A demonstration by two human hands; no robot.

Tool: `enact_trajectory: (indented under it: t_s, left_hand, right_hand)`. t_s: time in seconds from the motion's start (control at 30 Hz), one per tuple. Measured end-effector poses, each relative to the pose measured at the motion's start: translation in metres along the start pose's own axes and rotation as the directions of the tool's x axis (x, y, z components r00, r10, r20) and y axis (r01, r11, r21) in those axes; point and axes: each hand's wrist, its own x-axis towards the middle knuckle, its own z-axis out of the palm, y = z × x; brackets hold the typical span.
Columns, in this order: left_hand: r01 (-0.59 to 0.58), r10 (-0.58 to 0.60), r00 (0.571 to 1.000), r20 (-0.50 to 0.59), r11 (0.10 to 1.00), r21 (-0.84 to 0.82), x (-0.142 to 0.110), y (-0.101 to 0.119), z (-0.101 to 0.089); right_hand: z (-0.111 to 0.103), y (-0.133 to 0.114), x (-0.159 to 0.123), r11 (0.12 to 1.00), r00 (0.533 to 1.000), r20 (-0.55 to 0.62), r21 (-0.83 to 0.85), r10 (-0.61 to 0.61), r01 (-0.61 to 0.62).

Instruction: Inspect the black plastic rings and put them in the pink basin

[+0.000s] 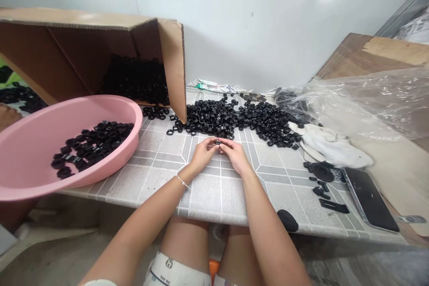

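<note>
Presently, what appears to be a small black hexagonal nut [217,142] is pinched between the fingertips of both hands, just above a grey-and-white tile-patterned counter [214,196], though its exact form is partly hidden by the fingers. The left hand [205,152] and the right hand [235,155] are drawn narrowly together, with their fingers curled inward and meeting at the nut. A thin silver-coloured bracelet [181,181] is worn on the left wrist. Just ahead of the hands, a broad, loose heap of black hexagonal nuts [228,117] is spread across the counter, near the fingers but not touching them. To the left, a round pink plastic basin [83,183] is set at the counter's edge, with a shallow layer of black nuts [89,147] lying inside it. Behind the basin, a brown corrugated cardboard box [172,67] is laid on its side, and a dark mass of nuts [134,79] is held within it. To the right, a crumpled white cloth [331,147] is placed beside the heap, and a clear plastic sheet [365,103] is bunched behind it. Nearer the right edge, several flat black pieces [321,187] are scattered beside a dark-screened flat device [368,199].
</note>
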Motion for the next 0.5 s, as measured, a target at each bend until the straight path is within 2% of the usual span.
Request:
enact_trajectory:
  t_s: [0.1,0.27,0.5]
  left_hand:
    - [0.015,-0.015,1.000,0.002,1.000,-0.004,0.0013,-0.0006,0.0002]
    - [0.022,-0.022,1.000,-0.008,1.000,-0.018,0.0045,-0.0018,0.0008]
    - [-0.015,0.013,1.000,0.017,0.996,0.089,0.0005,0.0064,-0.0003]
  right_hand:
    - [-0.0015,0.0009,-0.0007,0.999,0.999,0.030,-0.039,-0.010,0.012]
    - [-0.0018,-0.0004,0.0002,0.999,0.999,-0.034,-0.017,-0.031,0.030]
    - [-0.0087,-0.0023,0.0010,0.996,1.000,-0.007,-0.079,-0.030,0.029]
